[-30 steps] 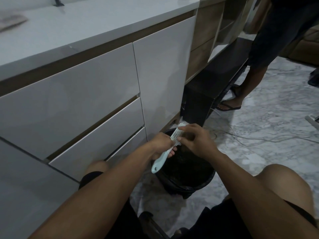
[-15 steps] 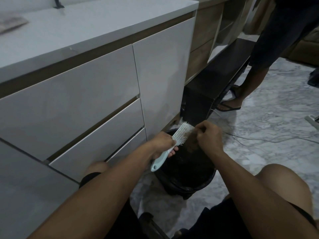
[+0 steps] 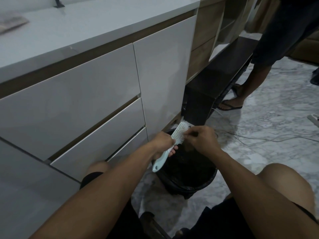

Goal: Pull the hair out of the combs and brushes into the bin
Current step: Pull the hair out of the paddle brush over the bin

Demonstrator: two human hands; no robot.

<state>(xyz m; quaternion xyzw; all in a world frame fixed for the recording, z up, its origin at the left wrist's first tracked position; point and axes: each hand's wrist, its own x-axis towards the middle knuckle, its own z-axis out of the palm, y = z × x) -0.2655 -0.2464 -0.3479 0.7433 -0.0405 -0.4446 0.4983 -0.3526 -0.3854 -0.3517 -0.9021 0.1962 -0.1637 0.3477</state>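
A pale blue-white hairbrush (image 3: 177, 133) is held over a black bin (image 3: 203, 181) lined with a dark bag, on the floor between my knees. My left hand (image 3: 161, 144) grips the brush at the top of its handle, and the handle end (image 3: 158, 165) points down towards me. My right hand (image 3: 201, 140) is at the bristles, fingertips pinched together on them. A dark wisp shows at the fingertips; whether it is hair is too small to tell. Dark clumps lie inside the bin.
White drawers and a cabinet door (image 3: 164, 75) stand close on the left under a white countertop (image 3: 86, 26). A black low bench (image 3: 215, 80) sits behind the bin. Another person's leg in a sandal (image 3: 231, 105) stands at the right. Cables (image 3: 259, 137) trail across the marble floor.
My right hand came off the brush and moved right over the bin, then returned to the bristles. The brush has tilted slightly in my left hand.
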